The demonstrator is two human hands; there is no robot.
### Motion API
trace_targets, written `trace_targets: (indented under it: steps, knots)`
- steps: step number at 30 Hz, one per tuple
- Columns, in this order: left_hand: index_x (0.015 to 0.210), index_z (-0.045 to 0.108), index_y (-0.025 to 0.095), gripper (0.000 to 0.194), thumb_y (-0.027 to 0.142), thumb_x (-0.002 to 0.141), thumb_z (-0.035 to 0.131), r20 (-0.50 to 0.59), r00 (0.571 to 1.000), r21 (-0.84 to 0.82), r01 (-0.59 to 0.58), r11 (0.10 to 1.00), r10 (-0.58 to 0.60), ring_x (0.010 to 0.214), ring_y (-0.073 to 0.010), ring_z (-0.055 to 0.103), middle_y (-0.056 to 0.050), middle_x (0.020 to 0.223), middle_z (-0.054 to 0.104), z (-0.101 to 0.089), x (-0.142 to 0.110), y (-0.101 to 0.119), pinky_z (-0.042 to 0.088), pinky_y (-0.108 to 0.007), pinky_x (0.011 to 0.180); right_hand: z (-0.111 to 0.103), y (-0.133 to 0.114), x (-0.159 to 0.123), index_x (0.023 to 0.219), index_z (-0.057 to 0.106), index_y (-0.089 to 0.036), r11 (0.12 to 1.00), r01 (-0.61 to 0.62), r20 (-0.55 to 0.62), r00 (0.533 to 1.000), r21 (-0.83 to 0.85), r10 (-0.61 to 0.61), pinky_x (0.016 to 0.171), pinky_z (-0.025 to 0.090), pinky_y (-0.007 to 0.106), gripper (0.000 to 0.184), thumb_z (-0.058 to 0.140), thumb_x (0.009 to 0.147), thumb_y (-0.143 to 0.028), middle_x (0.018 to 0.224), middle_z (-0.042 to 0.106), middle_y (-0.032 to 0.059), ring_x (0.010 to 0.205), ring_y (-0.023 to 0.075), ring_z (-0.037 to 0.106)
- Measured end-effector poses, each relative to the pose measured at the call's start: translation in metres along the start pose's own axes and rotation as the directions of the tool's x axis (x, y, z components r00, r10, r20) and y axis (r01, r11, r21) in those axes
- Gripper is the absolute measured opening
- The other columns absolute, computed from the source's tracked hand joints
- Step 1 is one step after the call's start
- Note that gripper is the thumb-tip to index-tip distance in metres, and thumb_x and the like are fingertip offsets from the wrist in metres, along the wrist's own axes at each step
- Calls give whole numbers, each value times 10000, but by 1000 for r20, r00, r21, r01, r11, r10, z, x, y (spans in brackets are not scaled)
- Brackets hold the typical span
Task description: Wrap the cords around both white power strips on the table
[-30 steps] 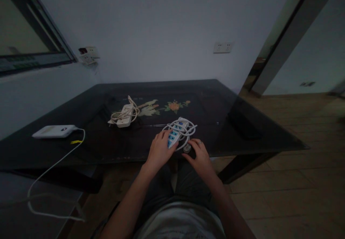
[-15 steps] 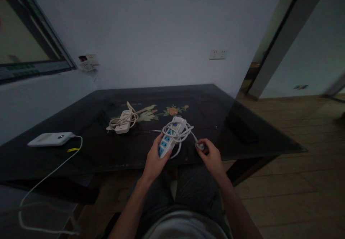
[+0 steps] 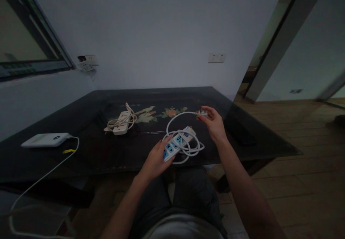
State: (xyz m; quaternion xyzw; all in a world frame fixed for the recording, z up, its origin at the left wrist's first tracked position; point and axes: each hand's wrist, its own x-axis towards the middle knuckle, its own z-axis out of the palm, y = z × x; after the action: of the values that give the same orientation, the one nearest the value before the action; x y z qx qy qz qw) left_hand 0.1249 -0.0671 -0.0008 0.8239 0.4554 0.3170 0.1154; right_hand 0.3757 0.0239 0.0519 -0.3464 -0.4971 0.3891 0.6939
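Observation:
My left hand [image 3: 156,159] grips the near end of a white power strip [image 3: 176,144] with blue sockets, low over the front of the dark table. White cord [image 3: 192,149] lies in loose loops around the strip's far end. From these loops one length arcs up and to the right to a plug [image 3: 202,113]. Pinched between the fingers and thumb of my right hand [image 3: 215,124], the plug is held above the tabletop. A second power strip [image 3: 122,123], off-white and wrapped in its own cord, rests to the left, apart from both hands.
The dark glossy table [image 3: 88,124] bears a flower-and-bird picture [image 3: 151,115]. At its left lies a white device [image 3: 47,140] with a cable [image 3: 51,170] running off the front edge. A dark flat object [image 3: 239,133] is on the right. Wall sockets [image 3: 216,57] are behind.
My right hand has moved up and away with the plug, drawing a length of cord out of the bundle. The strip in my left hand has turned and shifted slightly right.

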Motion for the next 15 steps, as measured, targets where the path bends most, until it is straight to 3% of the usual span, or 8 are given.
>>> trace_targets:
  steps: [3,8,12,13,15]
  knots:
    - [1433,277,231,742,230,774,618,67,994,-37,89,995,-87,1177,-250,553,-109,1339,538,-3,6,5,450,-379,982,11,-4,-3,966,630,-201,1000,14,-7,1000,21,-14,783,556,343,405,791,597,-244,904,684,28,822,168,647]
    - [1448,270,260,759,275,782,633,106,988,-43,119,992,-114,1145,-257,570,-104,1316,559,-5,8,5,455,-376,954,21,-9,-11,919,638,-192,998,-9,-19,1000,69,10,842,546,367,360,790,598,-246,956,691,44,856,175,651]
    - [1453,284,287,776,401,781,654,149,985,49,83,995,-90,1079,-275,601,-94,1208,633,-28,5,5,449,-414,947,25,-17,-13,970,640,-206,999,15,7,1000,41,-15,881,537,383,384,777,617,-266,969,686,37,879,182,651]
    - [1417,357,286,689,416,800,632,105,991,75,69,995,-77,1073,-272,602,-80,1165,658,-39,6,7,427,-434,975,27,-20,-13,988,640,-209,999,27,27,999,21,-28,888,534,384,394,774,623,-271,964,685,34,881,182,650]
    - [1273,525,251,444,387,852,568,-90,996,111,30,993,-20,1073,-250,599,-60,1090,685,-62,12,16,388,-441,1021,31,-27,-12,1017,639,-207,998,58,87,995,-22,-56,899,526,382,404,766,640,-279,981,683,36,906,186,646]
